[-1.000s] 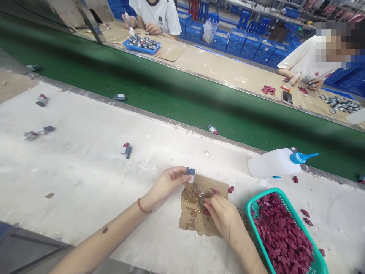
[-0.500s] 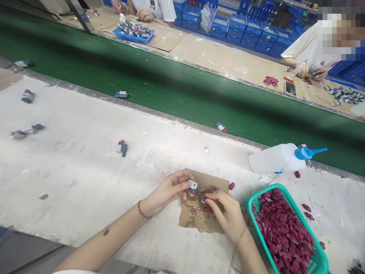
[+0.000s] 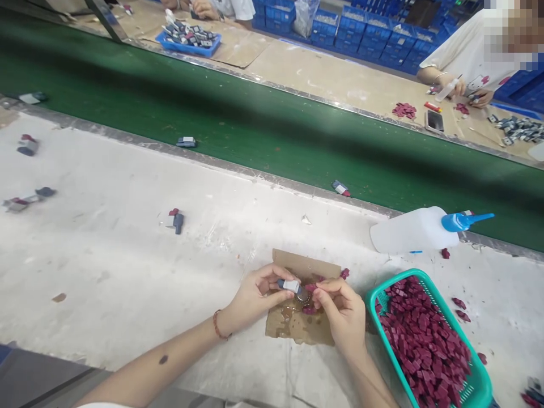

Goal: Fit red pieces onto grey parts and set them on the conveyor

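Note:
My left hand (image 3: 255,297) pinches a small dark blue and white plastic piece (image 3: 291,285) between thumb and fingers. Close against its right end, my right hand (image 3: 346,317) holds a small maroon plastic part (image 3: 311,288) in its fingertips; whether the two touch, I cannot tell. Beneath both hands lies a cardboard sheet (image 3: 306,331) with a wet, shiny patch and a few maroon parts on it. Right of my right hand is a green basket (image 3: 371,303) full of maroon parts (image 3: 425,345).
A white bottle with a blue nozzle (image 3: 414,229) lies behind the basket. Several assembled pieces (image 3: 175,221) sit on the white bench (image 3: 140,272). Across the green conveyor belt (image 3: 255,124), two people work near a blue tray (image 3: 187,46) and a maroon pile (image 3: 403,110).
My right hand has lifted slightly, bringing the maroon part up to the blue and white piece. My left hand has turned that piece lengthwise. Pieces on the belt have shifted right.

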`<state>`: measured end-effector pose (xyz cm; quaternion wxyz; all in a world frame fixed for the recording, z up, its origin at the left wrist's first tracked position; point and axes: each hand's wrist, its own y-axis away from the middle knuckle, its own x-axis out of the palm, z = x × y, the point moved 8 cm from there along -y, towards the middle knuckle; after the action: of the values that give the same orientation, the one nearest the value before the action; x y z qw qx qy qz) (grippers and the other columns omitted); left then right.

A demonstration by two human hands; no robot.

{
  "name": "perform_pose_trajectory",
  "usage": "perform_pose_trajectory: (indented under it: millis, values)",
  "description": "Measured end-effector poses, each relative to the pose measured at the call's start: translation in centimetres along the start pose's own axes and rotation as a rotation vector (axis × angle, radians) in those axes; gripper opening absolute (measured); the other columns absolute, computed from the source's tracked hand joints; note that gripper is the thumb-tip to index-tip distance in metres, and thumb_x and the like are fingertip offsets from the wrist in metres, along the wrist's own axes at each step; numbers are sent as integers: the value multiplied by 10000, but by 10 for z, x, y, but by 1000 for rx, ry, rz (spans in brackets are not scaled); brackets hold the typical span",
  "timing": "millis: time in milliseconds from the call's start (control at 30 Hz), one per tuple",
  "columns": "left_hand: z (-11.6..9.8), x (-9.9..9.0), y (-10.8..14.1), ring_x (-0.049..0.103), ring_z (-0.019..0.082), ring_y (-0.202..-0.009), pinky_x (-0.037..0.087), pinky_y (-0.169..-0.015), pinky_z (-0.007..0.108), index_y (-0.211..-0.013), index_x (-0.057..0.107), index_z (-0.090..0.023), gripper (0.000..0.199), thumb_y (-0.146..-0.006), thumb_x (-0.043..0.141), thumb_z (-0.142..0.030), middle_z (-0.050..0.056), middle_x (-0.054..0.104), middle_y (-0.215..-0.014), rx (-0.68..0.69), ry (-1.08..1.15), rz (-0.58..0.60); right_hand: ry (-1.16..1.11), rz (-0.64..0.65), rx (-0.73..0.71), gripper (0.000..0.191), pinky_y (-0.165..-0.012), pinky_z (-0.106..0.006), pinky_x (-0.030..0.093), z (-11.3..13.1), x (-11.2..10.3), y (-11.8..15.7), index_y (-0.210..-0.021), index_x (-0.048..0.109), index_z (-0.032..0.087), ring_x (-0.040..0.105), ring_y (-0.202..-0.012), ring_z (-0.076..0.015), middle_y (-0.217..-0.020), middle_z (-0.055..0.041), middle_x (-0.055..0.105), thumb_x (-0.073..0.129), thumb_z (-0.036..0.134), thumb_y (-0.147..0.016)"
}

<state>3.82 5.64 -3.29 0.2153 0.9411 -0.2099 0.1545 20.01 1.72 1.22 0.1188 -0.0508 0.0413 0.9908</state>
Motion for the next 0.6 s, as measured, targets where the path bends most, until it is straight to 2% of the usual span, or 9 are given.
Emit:
perform_pose_trajectory:
  millis: [300,467,600]
  values:
    - [1,-1,0,700,208,-880,555,-773,293,-830,667,-173,333,-676,835,-415,92,745,-919,33,-77,5,85,61,-64,161,-480,-231,545,9,10,-1,-738,686,205,659,-558,-147,-699,-28,734,664,322,-846]
    - [1,-1,1,700,198,-846,551,-738,274,-829,684,-176,311,-675,837,-399,80,745,-882,15,-93,1,120,93,-166,135,-587,-251,568,16,15,-1,-746,683,211,695,-649,-163,-720,-33,742,642,249,-868]
    - [1,-1,1,704,211,-823,560,-737,295,-799,695,-172,310,-655,847,-400,88,752,-864,4,-129,0,190,130,-228,143,-630,-288,579,19,18,1,-760,686,218,705,-681,-184,-738,-43,746,630,262,-885]
